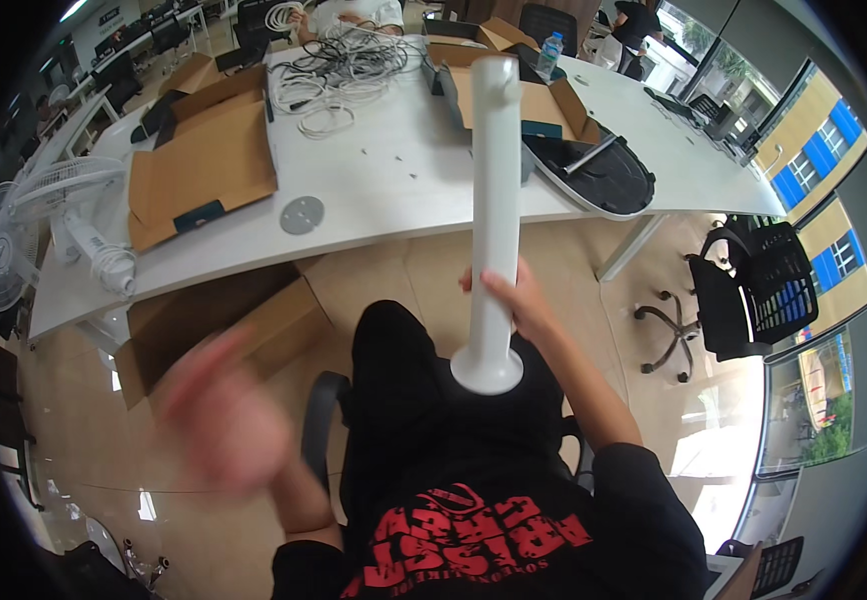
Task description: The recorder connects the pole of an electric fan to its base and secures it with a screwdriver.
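Note:
A white plastic tube (495, 215) with a flared collar at its lower end stands nearly upright over my lap. My right hand (514, 300) is wrapped around its lower part, a little above the collar. Out to the left, over the floor and apart from the tube, my left hand (232, 415) is smeared by motion, so its fingers cannot be made out. On the table in front lie a round grey metal disc (303, 215) and, farther right, a black-lined oval base (609, 180) with a metal rod (591, 155) on it.
The white table (374, 215) holds opened cardboard boxes (204, 160), tangled cables (354, 65) and a water bottle (551, 57). A white fan (64, 200) is at the left. An open carton (234, 320) sits on the floor, an office chair (754, 290) at right. Another person (354, 15) handles cables opposite.

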